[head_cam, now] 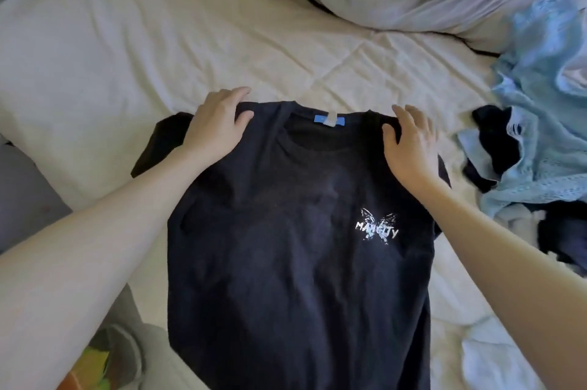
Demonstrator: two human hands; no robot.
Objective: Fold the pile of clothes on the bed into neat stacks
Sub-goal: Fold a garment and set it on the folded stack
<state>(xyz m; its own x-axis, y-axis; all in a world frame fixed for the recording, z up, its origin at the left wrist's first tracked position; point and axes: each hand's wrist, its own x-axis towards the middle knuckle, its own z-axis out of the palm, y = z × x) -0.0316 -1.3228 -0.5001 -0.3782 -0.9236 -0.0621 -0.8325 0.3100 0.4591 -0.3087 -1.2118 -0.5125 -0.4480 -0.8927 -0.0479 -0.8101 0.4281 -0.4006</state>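
the left hand (216, 123) grips the left shoulder of the black t-shirt (295, 250), fingers curled over its top edge. the shirt lies front up, spread flat on the bed (127, 49), hem toward the near edge. the right hand (409, 148) pinches its right shoulder. unfolded clothes (540, 142) heap at the bed's right edge.

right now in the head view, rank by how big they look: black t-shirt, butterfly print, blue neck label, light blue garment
1. black t-shirt, by far the largest
2. light blue garment, partly cut off by the frame edge, so its full size is unsure
3. butterfly print
4. blue neck label, smallest
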